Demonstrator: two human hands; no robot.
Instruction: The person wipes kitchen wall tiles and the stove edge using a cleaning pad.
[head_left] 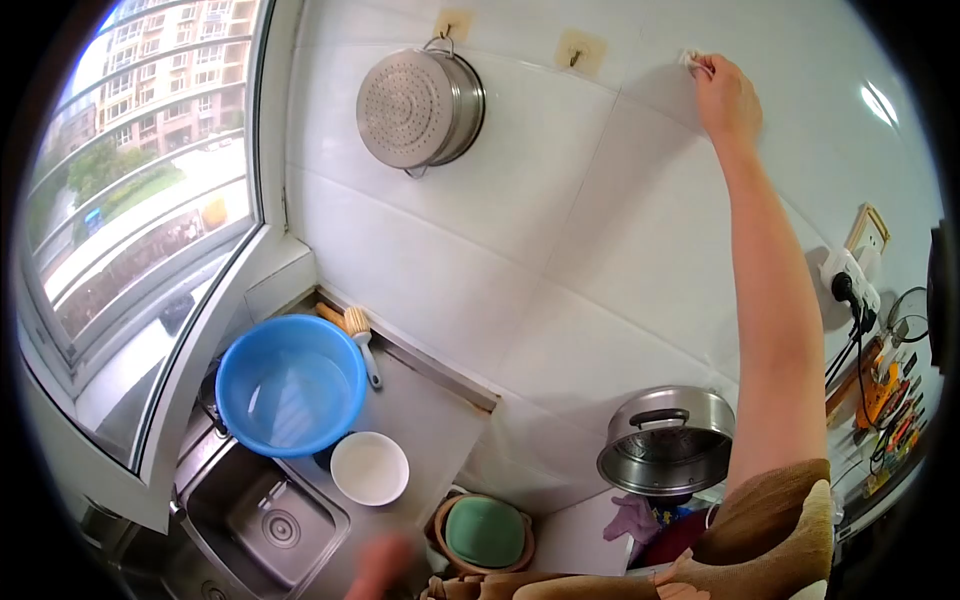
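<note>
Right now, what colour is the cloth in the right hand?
The cloth looks off-white; it shows in the head view.

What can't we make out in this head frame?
All in the head view:
- Left hand: blurred; finger pose unclear.
- White cloth: partly hidden by the right hand.
- Lower sink drain: cut off by the bottom edge.

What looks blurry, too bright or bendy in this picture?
In the head view, the left hand is blurred; the window is partly washed out, its bars bowed; glare shines on the wall, picture-right of the right hand with its white cloth; the corners are black.
</note>
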